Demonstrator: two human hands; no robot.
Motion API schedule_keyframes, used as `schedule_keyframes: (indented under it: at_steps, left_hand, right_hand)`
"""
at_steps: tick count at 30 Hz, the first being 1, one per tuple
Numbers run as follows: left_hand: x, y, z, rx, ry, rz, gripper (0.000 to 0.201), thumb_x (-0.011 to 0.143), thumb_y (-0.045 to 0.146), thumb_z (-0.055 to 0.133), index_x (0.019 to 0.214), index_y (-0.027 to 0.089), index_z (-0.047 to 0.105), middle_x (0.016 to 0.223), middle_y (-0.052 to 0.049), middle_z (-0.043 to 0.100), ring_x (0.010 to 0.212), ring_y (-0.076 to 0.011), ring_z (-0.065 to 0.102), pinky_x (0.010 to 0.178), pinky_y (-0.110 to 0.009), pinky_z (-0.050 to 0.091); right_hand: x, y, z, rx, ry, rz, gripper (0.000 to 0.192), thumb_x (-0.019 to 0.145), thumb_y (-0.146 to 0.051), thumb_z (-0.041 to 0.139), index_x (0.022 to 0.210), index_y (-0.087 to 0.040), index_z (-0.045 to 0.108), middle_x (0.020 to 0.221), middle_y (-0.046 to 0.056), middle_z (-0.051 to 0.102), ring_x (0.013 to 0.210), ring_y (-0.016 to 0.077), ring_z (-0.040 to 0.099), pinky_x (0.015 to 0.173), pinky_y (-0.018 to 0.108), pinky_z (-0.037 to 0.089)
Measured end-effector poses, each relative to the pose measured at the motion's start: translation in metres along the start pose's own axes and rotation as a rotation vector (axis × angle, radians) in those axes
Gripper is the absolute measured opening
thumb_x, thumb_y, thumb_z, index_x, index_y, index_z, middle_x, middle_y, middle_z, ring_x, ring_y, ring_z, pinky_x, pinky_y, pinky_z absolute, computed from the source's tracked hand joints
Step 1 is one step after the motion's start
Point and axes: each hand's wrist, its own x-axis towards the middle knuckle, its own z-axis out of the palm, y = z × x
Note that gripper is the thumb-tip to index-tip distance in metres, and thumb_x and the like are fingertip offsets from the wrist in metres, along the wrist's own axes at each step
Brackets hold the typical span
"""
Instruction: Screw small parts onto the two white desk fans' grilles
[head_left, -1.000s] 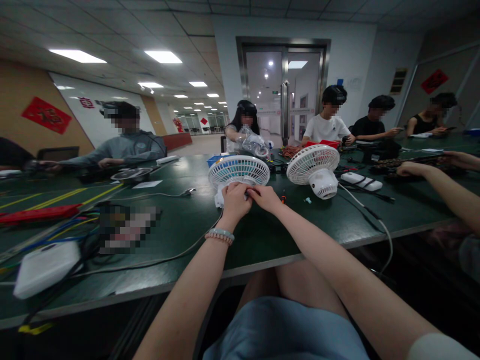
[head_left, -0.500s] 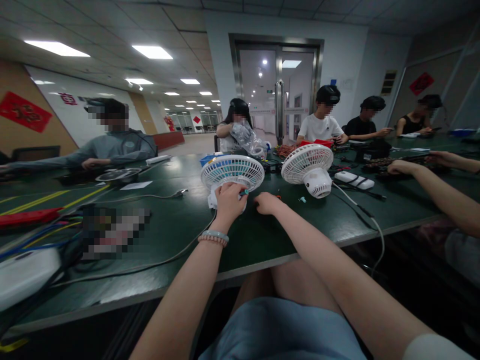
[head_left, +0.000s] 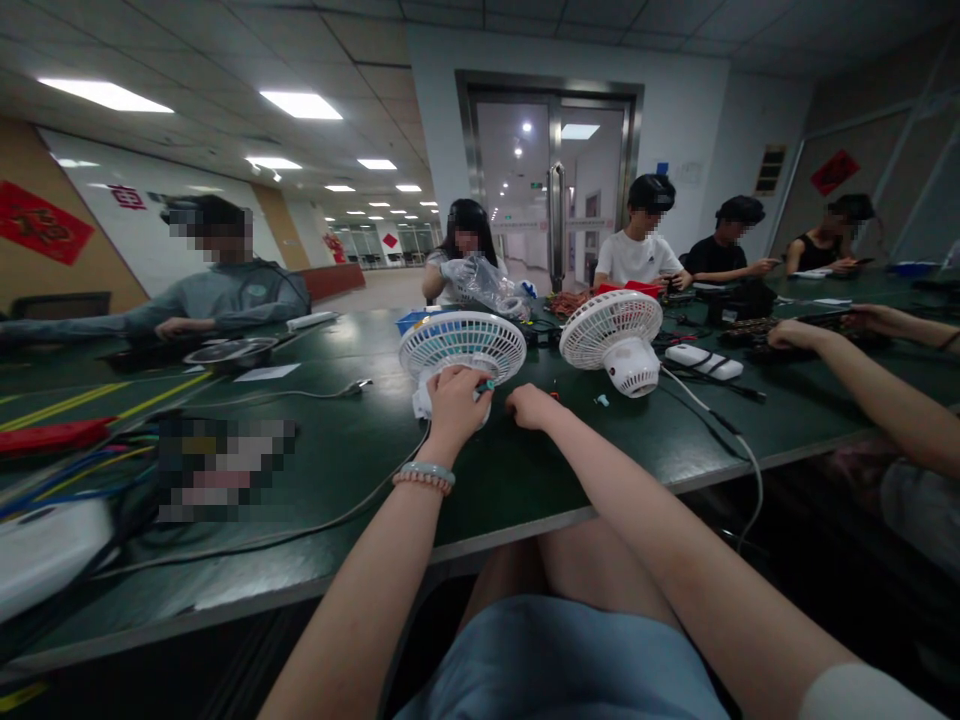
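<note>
At a white, slatted fan (head_left: 489, 340), the left hand (head_left: 458, 402) holds a teal-ended piece (head_left: 490, 385); the right hand (head_left: 532, 407) curls, grip unclear.

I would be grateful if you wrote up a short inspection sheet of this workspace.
Surface: dark green tabletop, with items spread across it.
Job's things: left fan, white, at the left hand; right fan, also white.
Clutter: pale blue bit and white box near the right fan.
Hands: left hand grips a teal-ended item; right hand has curled fingers, contents hidden.
Cables: grey cable by the left fan; white cord from the right fan hangs over the edge.
Surroundings: seated co-workers; glass doors beyond.
</note>
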Motion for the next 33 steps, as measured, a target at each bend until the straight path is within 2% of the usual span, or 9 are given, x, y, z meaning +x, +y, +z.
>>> schedule_keyframes:
  at_steps: [14,24,26,29,31,33]
  left_hand:
    - [0.000,-0.001,0.001,0.011,-0.006,-0.013,0.019,0.071,0.024,0.056,0.089,0.025,0.061,0.094,-0.004,0.064,0.102,-0.0251,0.048,0.089,-0.043,0.028]
    - [0.000,-0.001,0.001,0.004,-0.016,-0.021,0.020,0.071,0.024,0.057,0.090,0.025,0.061,0.094,-0.004,0.064,0.103,-0.0253,0.048,0.090,-0.043,0.028]
    - [0.000,-0.001,0.000,0.002,-0.011,-0.021,0.019,0.071,0.023,0.057,0.089,0.025,0.061,0.094,-0.004,0.065,0.103,-0.0253,0.048,0.090,-0.044,0.028]
    - [0.000,0.000,0.001,-0.007,-0.002,-0.027,0.018,0.071,0.024,0.057,0.088,0.025,0.061,0.093,-0.004,0.065,0.102,-0.0257,0.048,0.089,-0.044,0.028]
    - [0.000,0.000,0.001,-0.015,0.002,-0.031,0.017,0.071,0.025,0.057,0.087,0.025,0.061,0.092,-0.004,0.065,0.102,-0.0261,0.048,0.089,-0.044,0.028]
    - [0.000,0.000,0.001,-0.020,0.004,-0.033,0.017,0.071,0.025,0.056,0.087,0.025,0.061,0.092,-0.004,0.065,0.102,-0.0261,0.048,0.089,-0.045,0.028]
  right_hand:
    - [0.002,0.002,0.003,0.007,-0.008,0.029,0.019,0.070,-0.009,0.056,0.083,-0.017,0.068,0.093,0.011,0.066,0.087,0.0208,0.062,0.071,0.026,0.046]
    - [0.002,0.002,0.006,0.028,0.013,0.036,0.020,0.072,-0.009,0.054,0.089,-0.016,0.063,0.097,0.011,0.064,0.091,0.0194,0.060,0.075,0.025,0.044]
    - [0.002,0.002,0.005,0.041,0.064,0.029,0.021,0.075,-0.010,0.051,0.092,-0.015,0.062,0.099,0.011,0.063,0.093,0.0193,0.059,0.078,0.026,0.043]
    - [0.004,0.004,0.001,0.144,0.270,0.002,0.023,0.078,-0.009,0.045,0.094,-0.014,0.060,0.102,0.011,0.062,0.097,0.0179,0.056,0.084,0.027,0.041]
    - [0.007,0.005,0.000,0.291,0.447,0.013,0.022,0.078,-0.010,0.044,0.092,-0.014,0.061,0.099,0.009,0.063,0.095,0.0160,0.056,0.085,0.026,0.041]
    - [0.010,0.006,0.000,0.495,0.556,0.070,0.018,0.078,-0.015,0.047,0.088,-0.015,0.061,0.091,0.006,0.064,0.086,0.0139,0.058,0.081,0.026,0.043]
